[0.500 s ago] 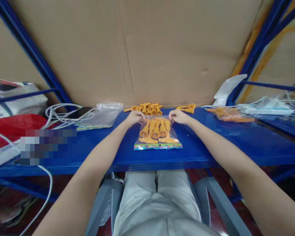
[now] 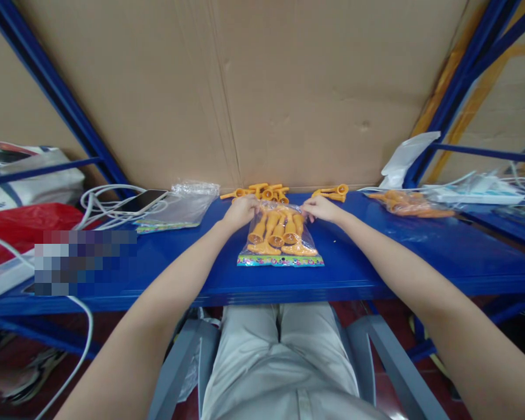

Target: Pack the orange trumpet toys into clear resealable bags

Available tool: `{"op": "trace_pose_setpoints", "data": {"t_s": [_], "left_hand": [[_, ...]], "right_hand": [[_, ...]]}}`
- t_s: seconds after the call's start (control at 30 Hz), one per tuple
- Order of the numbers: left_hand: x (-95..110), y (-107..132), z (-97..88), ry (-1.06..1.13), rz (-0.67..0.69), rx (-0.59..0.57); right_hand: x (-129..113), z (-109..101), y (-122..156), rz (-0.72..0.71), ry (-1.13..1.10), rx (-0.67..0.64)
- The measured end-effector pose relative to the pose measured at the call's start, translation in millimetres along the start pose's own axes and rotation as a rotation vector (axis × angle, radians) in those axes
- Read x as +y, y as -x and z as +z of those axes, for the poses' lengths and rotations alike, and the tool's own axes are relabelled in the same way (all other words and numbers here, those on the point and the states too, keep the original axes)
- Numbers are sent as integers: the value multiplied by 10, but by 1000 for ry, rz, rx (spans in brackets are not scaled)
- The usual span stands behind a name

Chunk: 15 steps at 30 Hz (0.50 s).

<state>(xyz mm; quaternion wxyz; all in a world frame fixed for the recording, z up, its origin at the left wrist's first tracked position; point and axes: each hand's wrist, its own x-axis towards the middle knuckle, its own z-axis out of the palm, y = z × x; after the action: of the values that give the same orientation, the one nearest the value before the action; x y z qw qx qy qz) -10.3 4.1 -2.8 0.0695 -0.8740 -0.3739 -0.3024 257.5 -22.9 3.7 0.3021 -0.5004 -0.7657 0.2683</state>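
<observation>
A clear plastic bag (image 2: 311,239) with a colourful printed strip along its near edge lies on the blue table. Inside it are several orange plastic horn-shaped pieces (image 2: 276,236), flared ends toward me. My left hand (image 2: 241,211) is closed on the bag's far left corner. At the far right corner my right hand (image 2: 318,207) pinches the bag's edge between thumb and fingers. Just beyond the bag is a pile of loose orange pieces (image 2: 269,191). A smaller group of orange pieces (image 2: 332,192) lies past my right hand.
Flat clear bags (image 2: 184,210) are stacked left, beside a phone (image 2: 144,200) and white cables (image 2: 96,204). On the right lies another bag of orange pieces (image 2: 413,204). A cardboard wall (image 2: 289,93) closes off the table's back, between blue metal posts (image 2: 464,76).
My left hand has shifted slightly right and inward over the bag's far left corner. The bag's far edge is more gathered. My right hand has barely moved.
</observation>
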Motion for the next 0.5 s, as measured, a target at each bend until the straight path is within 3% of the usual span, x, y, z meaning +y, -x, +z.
{"op": "trace_pose_setpoints", "data": {"t_s": [0.17,0.3,0.37,0.5], "left_hand": [[47,18,-1,-60,67,65],[97,29,17,-123,102,106],[124,36,34,-160,119,125],[171,44,62,-203,179,156]], "right_hand": [[36,27,-38,-64,83,96],[90,55,-82,-92,-29,173],[90,45,-72,-39,-122,121],[43,-22,3,22,-205,-134]]}}
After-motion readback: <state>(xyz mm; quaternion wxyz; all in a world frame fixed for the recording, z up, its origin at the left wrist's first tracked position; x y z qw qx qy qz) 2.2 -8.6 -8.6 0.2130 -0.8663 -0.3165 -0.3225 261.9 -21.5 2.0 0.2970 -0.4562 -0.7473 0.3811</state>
